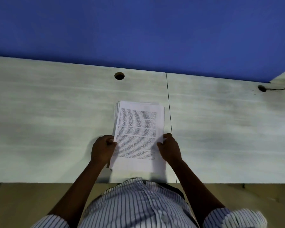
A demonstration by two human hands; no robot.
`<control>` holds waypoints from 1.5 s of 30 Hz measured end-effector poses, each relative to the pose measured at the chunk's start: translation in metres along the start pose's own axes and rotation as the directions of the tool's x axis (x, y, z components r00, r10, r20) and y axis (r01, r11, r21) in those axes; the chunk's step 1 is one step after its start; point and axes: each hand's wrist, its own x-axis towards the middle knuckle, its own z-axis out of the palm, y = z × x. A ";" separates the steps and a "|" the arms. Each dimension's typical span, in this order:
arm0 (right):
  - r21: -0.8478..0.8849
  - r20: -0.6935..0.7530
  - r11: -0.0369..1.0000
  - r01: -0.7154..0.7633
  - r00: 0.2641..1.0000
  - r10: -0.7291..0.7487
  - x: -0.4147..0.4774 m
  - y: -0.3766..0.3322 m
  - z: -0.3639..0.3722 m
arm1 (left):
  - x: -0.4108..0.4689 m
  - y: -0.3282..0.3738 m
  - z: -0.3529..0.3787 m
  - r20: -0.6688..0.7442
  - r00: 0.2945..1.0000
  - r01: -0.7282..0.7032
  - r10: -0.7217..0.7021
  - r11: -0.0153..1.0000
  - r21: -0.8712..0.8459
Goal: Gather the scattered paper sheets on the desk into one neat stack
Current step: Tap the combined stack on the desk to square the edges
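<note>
Partly hidden: paper stack (138, 134) edges under left hand (103, 149), right hand (169, 148).

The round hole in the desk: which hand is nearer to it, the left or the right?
Left. The left hand grips the left edge of the paper stack, almost straight in front of the round hole; the right hand grips its right edge, farther to the side.

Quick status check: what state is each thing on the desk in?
Paper stack: gathered, left edges slightly fanned.
Left hand: gripping the stack's left edge.
Right hand: gripping the stack's right edge.
Cable hole: open, nothing through it.
Black cable: lying loose, far right.
</note>
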 end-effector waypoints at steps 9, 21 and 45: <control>-0.075 -0.019 0.995 -0.069 0.998 0.067 0.000 0.002 0.015 | 0.000 0.015 0.009 0.034 0.999 -0.012 0.011 1.000 0.021; 0.073 -0.125 0.973 -0.218 0.966 0.226 -0.049 0.057 0.019 | -0.018 0.010 0.043 0.162 0.978 -0.170 0.135 0.958 0.230; 0.795 0.276 0.544 -0.270 0.958 0.073 -0.099 0.085 -0.057 | -0.025 0.036 0.064 0.533 0.846 0.039 0.003 0.997 -0.066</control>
